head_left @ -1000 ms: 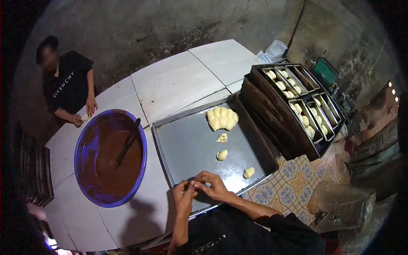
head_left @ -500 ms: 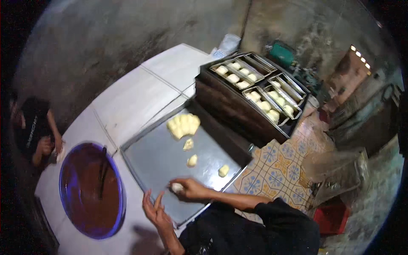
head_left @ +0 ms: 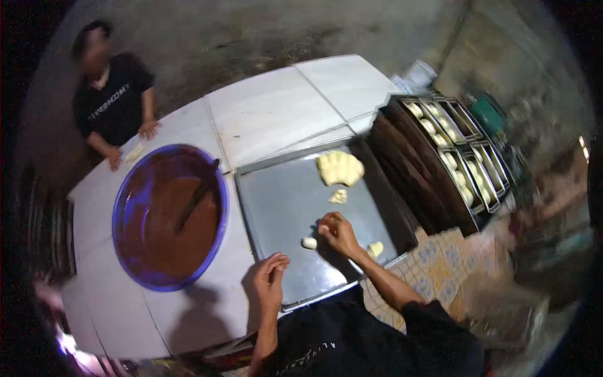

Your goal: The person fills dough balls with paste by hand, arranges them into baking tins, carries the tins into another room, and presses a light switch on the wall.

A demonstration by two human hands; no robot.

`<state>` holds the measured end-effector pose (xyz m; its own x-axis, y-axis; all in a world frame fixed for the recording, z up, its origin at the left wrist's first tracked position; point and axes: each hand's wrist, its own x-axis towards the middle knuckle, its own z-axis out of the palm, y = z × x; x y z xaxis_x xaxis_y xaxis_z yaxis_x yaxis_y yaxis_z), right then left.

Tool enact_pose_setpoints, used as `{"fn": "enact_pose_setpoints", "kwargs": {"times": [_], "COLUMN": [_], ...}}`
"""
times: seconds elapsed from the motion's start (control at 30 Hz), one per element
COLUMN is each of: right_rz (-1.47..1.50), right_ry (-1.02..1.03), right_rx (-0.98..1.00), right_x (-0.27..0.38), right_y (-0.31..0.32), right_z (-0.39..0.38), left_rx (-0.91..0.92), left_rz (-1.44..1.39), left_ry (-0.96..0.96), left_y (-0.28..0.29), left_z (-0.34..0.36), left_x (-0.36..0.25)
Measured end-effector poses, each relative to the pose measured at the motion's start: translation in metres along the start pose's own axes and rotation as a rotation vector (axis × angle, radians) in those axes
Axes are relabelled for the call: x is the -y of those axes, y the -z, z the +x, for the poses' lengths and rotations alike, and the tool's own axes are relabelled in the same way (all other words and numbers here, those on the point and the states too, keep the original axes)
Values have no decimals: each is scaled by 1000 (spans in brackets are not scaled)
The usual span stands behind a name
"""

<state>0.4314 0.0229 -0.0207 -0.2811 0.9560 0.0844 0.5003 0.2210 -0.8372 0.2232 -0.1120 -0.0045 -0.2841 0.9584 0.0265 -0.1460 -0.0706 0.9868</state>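
Observation:
My right hand (head_left: 339, 235) is over the middle of a shallow metal tray (head_left: 276, 201), its fingers curled closed and pointing down. Whatever is between them is hidden; the hand covers the spot where a dough piece lay. Just left of it a small smooth dough ball (head_left: 309, 243) rests on the tray. A cut dough piece (head_left: 375, 249) sits beside my right wrist, and a ragged dough scrap (head_left: 338, 196) lies beyond the hand. Farther back is a scored slab of yellow dough (head_left: 340, 168). My left hand (head_left: 270, 281) hovers at the tray's near left edge, empty, fingers extended.
A blue-rimmed basin (head_left: 224, 242) of brown contents, with a dark-handled tool (head_left: 191, 210), stands left on the white tiled table (head_left: 264, 103). Across it, a person (head_left: 116, 100) rests both hands on the edge. Loaf tins (head_left: 466, 157) with dough balls sit on a dark stack at right.
My right hand has let go of the dough ball, leaving it on the tray, and moved away to the right over another piece. The view has swung left, showing more of the other person.

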Motion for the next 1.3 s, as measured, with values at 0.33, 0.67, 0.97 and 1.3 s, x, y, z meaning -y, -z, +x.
{"fn": "enact_pose_setpoints", "kwargs": {"times": [0.33, 0.67, 0.97, 1.3], "right_rz": [401, -683, 439, 104], "right_ry": [216, 197, 456, 899], "right_rx": [3, -238, -424, 66], "right_x": [81, -43, 101, 272], "right_y": [-49, 39, 48, -119], "right_z": [-24, 70, 134, 264], "left_rx": [-228, -368, 104, 4], "left_rz": [0, -494, -364, -62], "left_ry": [-18, 130, 287, 194], "left_y": [-31, 11, -6, -1], "left_z": [11, -2, -6, -3], "left_x": [-21, 17, 6, 9]}}
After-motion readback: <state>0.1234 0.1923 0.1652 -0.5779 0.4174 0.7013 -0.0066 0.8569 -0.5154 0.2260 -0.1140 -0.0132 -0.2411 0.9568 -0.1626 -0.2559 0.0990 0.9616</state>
